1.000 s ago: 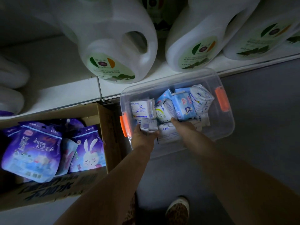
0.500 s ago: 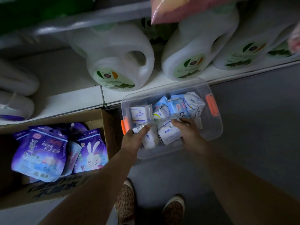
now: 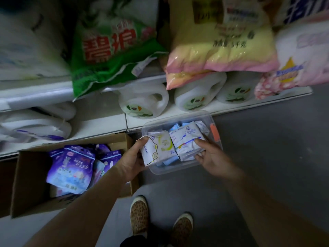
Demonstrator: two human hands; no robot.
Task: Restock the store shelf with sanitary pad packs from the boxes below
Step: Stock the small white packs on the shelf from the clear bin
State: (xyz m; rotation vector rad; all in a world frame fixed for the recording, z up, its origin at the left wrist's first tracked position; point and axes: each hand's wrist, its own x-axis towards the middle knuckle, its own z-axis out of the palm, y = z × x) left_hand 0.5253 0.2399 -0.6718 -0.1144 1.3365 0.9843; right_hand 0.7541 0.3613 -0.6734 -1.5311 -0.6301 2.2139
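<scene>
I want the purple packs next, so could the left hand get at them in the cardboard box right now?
Probably not yet: the left hand is gripping a white pack. The purple packs lie uncovered in the open cardboard box beside it.

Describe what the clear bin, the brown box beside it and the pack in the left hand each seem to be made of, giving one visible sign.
Clear bin: seemingly rigid transparent plastic; packs show through its walls.
Brown box: apparently corrugated cardboard, matte, with folded flaps.
Pack gripped by the left hand: probably thin plastic film, slightly glossy, creased at its ends.
</scene>
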